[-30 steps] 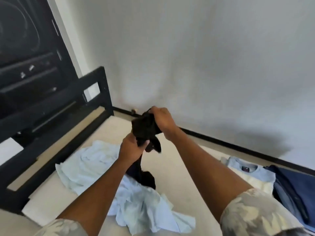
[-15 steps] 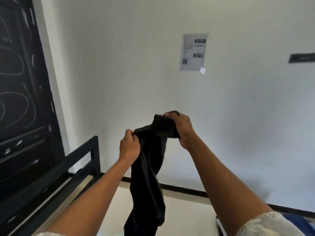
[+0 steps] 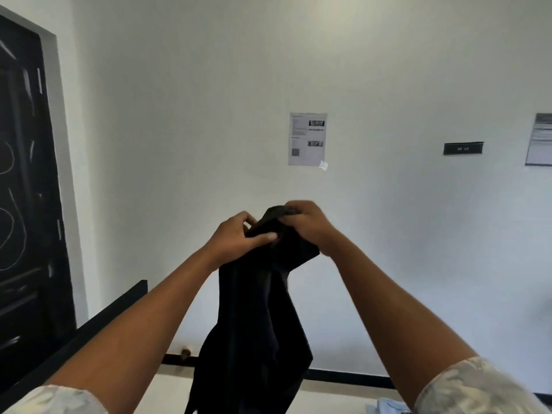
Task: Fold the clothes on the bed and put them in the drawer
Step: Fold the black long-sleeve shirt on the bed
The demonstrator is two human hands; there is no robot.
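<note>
Gripping a black garment's point(image 3: 257, 324) bunched top with left hand point(image 3: 239, 237) and right hand point(image 3: 309, 227), close together, raised toward the far wall point(image 3: 194, 115).

One wide-angle head-worn view faces forward at the white wall point(image 3: 209, 100), which fills most of the frame. The left hand point(image 3: 239, 237) and right hand point(image 3: 310, 225) sit near the lens, mid-frame; the black garment point(image 3: 254, 324) they grip runs off the bottom edge.

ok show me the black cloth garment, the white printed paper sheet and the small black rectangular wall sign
black cloth garment point(image 3: 254, 318), head view, hanging middle of the fabric
white printed paper sheet point(image 3: 307, 138), head view, centre of the page
small black rectangular wall sign point(image 3: 463, 148), head view, middle of its face
</note>
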